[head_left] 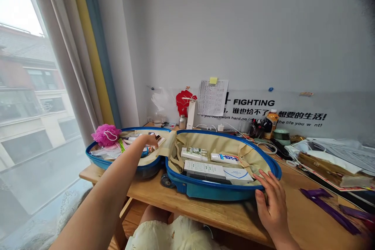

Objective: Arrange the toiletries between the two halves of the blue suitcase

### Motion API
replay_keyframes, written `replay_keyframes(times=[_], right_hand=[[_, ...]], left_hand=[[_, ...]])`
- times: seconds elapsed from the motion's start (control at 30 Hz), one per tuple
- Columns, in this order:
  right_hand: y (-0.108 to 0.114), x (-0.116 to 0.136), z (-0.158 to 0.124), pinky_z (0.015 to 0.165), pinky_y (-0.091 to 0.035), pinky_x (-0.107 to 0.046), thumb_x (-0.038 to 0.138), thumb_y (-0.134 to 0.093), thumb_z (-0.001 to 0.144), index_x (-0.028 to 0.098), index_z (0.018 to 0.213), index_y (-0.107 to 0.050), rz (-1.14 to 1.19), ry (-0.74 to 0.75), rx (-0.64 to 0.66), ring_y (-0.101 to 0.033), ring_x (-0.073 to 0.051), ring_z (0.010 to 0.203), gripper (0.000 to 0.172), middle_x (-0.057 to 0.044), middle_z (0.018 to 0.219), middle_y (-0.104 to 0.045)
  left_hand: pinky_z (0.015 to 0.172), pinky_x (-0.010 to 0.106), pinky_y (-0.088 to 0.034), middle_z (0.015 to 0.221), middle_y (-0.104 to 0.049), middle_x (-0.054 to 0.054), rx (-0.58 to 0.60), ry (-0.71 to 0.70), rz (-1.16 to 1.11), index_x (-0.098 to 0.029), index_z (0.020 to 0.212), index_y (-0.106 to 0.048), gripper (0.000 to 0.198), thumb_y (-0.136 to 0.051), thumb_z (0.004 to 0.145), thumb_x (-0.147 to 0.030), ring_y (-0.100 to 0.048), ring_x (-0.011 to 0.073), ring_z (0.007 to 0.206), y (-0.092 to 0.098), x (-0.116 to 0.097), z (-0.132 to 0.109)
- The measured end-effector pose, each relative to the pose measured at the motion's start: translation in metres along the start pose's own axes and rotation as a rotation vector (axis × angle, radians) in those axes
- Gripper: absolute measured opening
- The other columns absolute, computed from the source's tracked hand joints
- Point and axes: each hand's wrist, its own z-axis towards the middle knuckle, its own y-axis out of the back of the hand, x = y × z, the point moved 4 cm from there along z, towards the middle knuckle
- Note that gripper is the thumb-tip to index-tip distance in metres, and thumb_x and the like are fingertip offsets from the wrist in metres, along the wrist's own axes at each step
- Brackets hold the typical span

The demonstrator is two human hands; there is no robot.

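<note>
A blue suitcase (pixel 219 192) with beige lining lies spread on the wooden desk. My left hand (pixel 148 140) reaches into its left half, fingers bent downward beside a small flat pack (pixel 159 140) with dark stripes; whether they grip it is unclear. A pink bath puff (pixel 106 134) sits at that half's left edge among small packets. My right hand (pixel 271 199) rests open, fingers spread, on the right half's front rim. Inside the right half are a toothpaste box (pixel 225 158), a clear bottle (pixel 197 152), a white printed box (pixel 204 168) and a white box with a blue line (pixel 237 174).
Along the wall stand an orange-brown drink bottle (pixel 271 121), a green-lidded jar (pixel 281 136) and a small silver bottle (pixel 182 122). Cables, papers and a brown pouch (pixel 325 163) crowd the right side. Purple wrappers (pixel 331 207) lie at the desk's right. A window (pixel 38 105) is at left.
</note>
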Motion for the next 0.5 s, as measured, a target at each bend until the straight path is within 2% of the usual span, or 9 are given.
replay_keyframes(times=[0.1, 0.23, 0.3, 0.37, 0.43, 0.5], right_hand=[[0.0, 0.0, 0.0, 0.103, -0.038, -0.05, 0.035, -0.036, 0.096, 0.022, 0.124, -0.052, 0.004, 0.005, 0.005, -0.044, -0.029, 0.131, 0.036, -0.012, 0.128, -0.057], [0.001, 0.0, 0.0, 0.103, -0.038, -0.049, 0.036, -0.036, 0.096, 0.022, 0.123, -0.053, 0.008, -0.003, 0.001, -0.044, -0.029, 0.13, 0.035, -0.011, 0.127, -0.058], [0.001, 0.001, 0.001, 0.102, -0.038, -0.048, 0.036, -0.036, 0.096, 0.022, 0.123, -0.054, 0.01, -0.009, 0.006, -0.044, -0.029, 0.13, 0.035, -0.011, 0.126, -0.058], [0.002, 0.002, 0.001, 0.102, -0.039, -0.048, 0.036, -0.035, 0.096, 0.022, 0.122, -0.054, 0.01, -0.004, 0.001, -0.044, -0.029, 0.13, 0.035, -0.011, 0.126, -0.058], [0.002, 0.002, 0.001, 0.101, -0.039, -0.048, 0.037, -0.034, 0.097, 0.022, 0.122, -0.053, 0.006, 0.003, -0.005, -0.044, -0.029, 0.13, 0.035, -0.011, 0.125, -0.058], [0.001, 0.002, 0.001, 0.101, -0.039, -0.048, 0.037, -0.034, 0.097, 0.021, 0.122, -0.053, -0.002, 0.007, -0.006, -0.044, -0.03, 0.13, 0.035, -0.012, 0.124, -0.058]], left_hand=[[0.086, 0.042, -0.053, 0.12, -0.059, 0.01, 0.024, 0.099, -0.023, -0.017, 0.126, -0.051, 0.044, -0.057, 0.09, -0.041, -0.061, 0.0205, 0.101, -0.014, 0.01, -0.005], [0.087, 0.039, -0.051, 0.128, -0.056, 0.018, -0.046, 0.176, -0.07, -0.017, 0.141, -0.033, 0.079, -0.067, 0.075, -0.044, -0.06, 0.0287, 0.11, -0.015, 0.014, -0.008], [0.09, 0.041, -0.048, 0.133, -0.051, 0.023, -0.116, 0.205, -0.095, -0.014, 0.143, -0.029, 0.089, -0.067, 0.069, -0.045, -0.054, 0.0359, 0.119, -0.007, 0.014, -0.011], [0.096, 0.046, -0.044, 0.136, -0.047, 0.027, -0.205, 0.209, -0.123, -0.009, 0.141, -0.029, 0.09, -0.065, 0.068, -0.046, -0.046, 0.0413, 0.127, 0.008, 0.01, -0.017], [0.102, 0.047, -0.039, 0.138, -0.043, 0.028, -0.292, 0.153, -0.159, -0.006, 0.142, -0.025, 0.089, -0.062, 0.071, -0.045, -0.04, 0.0407, 0.132, 0.026, -0.006, -0.023], [0.106, 0.042, -0.037, 0.142, -0.04, 0.024, -0.341, 0.02, -0.201, -0.009, 0.143, -0.021, 0.086, -0.06, 0.075, -0.042, -0.04, 0.034, 0.134, 0.043, -0.035, -0.028]])
